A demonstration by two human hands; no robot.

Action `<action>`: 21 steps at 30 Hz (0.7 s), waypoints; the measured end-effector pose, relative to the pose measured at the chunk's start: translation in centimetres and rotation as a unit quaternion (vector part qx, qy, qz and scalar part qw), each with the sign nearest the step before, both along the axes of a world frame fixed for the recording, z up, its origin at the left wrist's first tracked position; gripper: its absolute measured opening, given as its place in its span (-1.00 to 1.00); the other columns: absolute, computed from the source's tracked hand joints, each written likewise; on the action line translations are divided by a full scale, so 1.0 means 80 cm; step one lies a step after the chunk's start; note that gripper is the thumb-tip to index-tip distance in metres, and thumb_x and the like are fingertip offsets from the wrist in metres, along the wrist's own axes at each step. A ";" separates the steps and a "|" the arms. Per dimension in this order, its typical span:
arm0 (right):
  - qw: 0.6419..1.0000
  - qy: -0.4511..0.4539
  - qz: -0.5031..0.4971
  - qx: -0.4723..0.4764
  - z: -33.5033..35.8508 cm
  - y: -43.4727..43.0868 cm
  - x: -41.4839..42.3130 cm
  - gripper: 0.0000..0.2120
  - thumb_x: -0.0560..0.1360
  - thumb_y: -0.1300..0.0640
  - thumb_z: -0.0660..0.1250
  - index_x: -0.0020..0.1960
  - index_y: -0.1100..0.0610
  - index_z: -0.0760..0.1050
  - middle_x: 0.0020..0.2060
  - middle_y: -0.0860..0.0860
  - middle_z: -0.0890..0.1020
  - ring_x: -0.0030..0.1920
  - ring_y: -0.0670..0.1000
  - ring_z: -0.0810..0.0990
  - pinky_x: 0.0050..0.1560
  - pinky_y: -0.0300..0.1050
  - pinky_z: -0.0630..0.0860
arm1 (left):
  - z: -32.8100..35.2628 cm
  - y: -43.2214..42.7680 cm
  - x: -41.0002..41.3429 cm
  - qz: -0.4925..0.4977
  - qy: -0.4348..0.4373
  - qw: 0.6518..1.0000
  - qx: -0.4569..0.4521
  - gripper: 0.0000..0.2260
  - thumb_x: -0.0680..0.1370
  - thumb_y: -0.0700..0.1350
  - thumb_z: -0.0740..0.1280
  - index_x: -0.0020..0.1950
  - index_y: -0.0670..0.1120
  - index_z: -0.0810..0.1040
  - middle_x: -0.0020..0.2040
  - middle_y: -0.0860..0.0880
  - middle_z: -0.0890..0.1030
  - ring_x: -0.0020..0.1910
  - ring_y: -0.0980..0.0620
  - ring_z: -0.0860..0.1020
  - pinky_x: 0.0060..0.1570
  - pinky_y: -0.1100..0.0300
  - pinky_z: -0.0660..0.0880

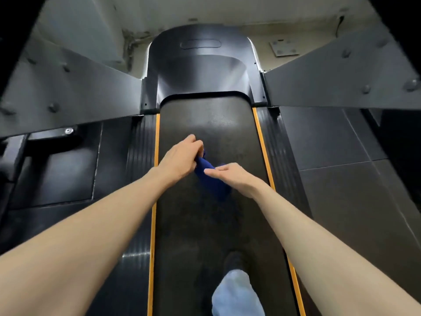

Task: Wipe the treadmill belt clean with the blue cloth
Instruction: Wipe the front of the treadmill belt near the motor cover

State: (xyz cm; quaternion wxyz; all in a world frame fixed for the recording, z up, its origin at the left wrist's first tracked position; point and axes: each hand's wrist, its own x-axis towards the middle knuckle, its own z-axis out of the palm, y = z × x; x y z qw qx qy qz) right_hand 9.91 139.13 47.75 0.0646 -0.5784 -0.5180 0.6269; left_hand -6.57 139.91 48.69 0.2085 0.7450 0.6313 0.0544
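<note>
Left hand (180, 156) grips blue cloth (211, 179) at far end | right hand (232, 176), fingers straight, rests on its near-right part | cloth mid treadmill belt (205, 119)

**Occluded, cropped and unresolved areas**

The blue cloth (210, 179) is partly covered: its upper end sits inside the curled fingers of the left hand (180, 156), and its right edge lies under the right hand (232, 176). Contact between the right hand's straight fingers and the cloth cannot be determined. The belt (211, 119) passes out of sight under the motor cover (200, 69) and is cut by the bottom edge. A trouser leg (237, 293) is cropped there; the shoe (234, 258) is dark and blurred. The oval badge (200, 44) and floor plate (283, 48) are too small to read.
</note>
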 end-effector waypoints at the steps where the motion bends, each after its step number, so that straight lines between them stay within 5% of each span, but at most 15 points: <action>1: 1.000 -0.005 -0.017 0.018 -0.023 0.026 -0.007 -0.65 0.52 -0.02 0.32 0.12 0.23 0.59 0.11 0.13 0.61 0.06 0.03 0.55 0.00 -0.07 0.43 | -0.028 0.026 -0.002 0.026 -0.025 0.999 -0.003 -0.82 0.42 -0.32 0.33 -0.09 -0.08 0.45 -0.08 -0.01 0.37 -0.09 -0.09 0.49 -0.15 0.10 0.42; 7: 0.990 0.028 -0.140 -0.015 -0.168 0.138 -0.027 -0.75 0.56 0.00 0.24 0.01 0.16 0.57 0.00 0.12 0.61 0.01 0.13 0.56 0.16 0.09 0.45 | -0.176 0.151 -0.042 0.087 -0.119 0.979 -0.141 -0.54 0.44 -0.17 0.44 0.29 -0.09 0.39 0.16 0.03 0.42 0.11 0.06 0.43 0.08 0.22 0.39; 10: 0.982 -0.045 -0.165 0.077 -0.219 0.235 -0.029 -0.72 0.53 0.00 0.26 0.02 0.20 0.58 0.00 0.16 0.62 0.00 0.16 0.58 0.10 0.09 0.51 | -0.232 0.238 -0.082 0.090 -0.036 0.966 -0.241 -0.68 0.48 -0.11 0.41 0.20 -0.11 0.50 0.16 -0.03 0.54 0.09 0.03 0.50 0.01 0.22 0.40; 18: 0.971 -0.153 -0.140 0.115 -0.375 0.426 -0.030 -0.67 0.52 0.09 0.23 0.01 0.38 0.53 -0.10 0.21 0.58 -0.14 0.09 0.49 -0.20 -0.11 0.37 | -0.373 0.386 -0.133 0.117 0.043 0.962 -0.242 -0.78 0.51 -0.14 0.35 0.15 -0.11 0.55 0.17 -0.10 0.57 0.16 -0.07 0.51 0.06 0.19 0.42; 21: 0.954 -0.177 -0.175 0.165 -0.440 0.492 -0.037 -0.68 0.54 0.06 0.21 -0.18 0.32 0.46 -0.19 0.15 0.49 -0.13 0.12 0.44 -0.20 -0.16 0.24 | -0.435 0.444 -0.147 0.144 0.050 0.961 -0.232 -0.76 0.50 -0.16 0.35 0.16 -0.14 0.55 0.18 -0.12 0.57 0.17 -0.09 0.50 0.06 0.20 0.39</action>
